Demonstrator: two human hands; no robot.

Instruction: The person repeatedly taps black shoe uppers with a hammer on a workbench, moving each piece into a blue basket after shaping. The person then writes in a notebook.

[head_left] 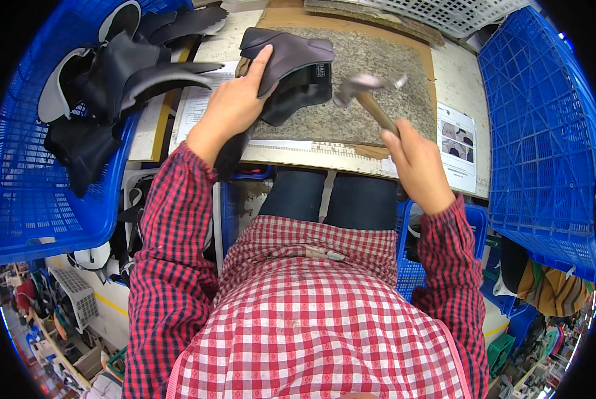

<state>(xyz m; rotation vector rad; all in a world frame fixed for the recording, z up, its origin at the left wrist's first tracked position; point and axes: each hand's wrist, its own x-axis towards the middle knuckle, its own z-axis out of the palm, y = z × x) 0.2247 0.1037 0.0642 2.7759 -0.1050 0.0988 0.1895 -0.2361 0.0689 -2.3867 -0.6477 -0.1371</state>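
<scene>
A black leather shoe upper (298, 60), folded with a dark lining showing, lies on the left part of a speckled stone slab (384, 56). My left hand (241, 93) grips its left side, with the index finger stretched over the top and the other fingers mostly hidden. To the right, my right hand (417, 163) is closed round the wooden handle of a hammer (376, 106). The hammer's metal head is somewhat blurred and hangs over the slab, a little apart from the upper.
A blue basket (52, 239) on the left holds several black uppers (112, 73). Tall blue crates (544, 133) stand on the right, a white crate (424, 14) at the back. A printed sheet (457, 146) lies by the slab; a ruler strip (324, 147) runs along the table's front edge.
</scene>
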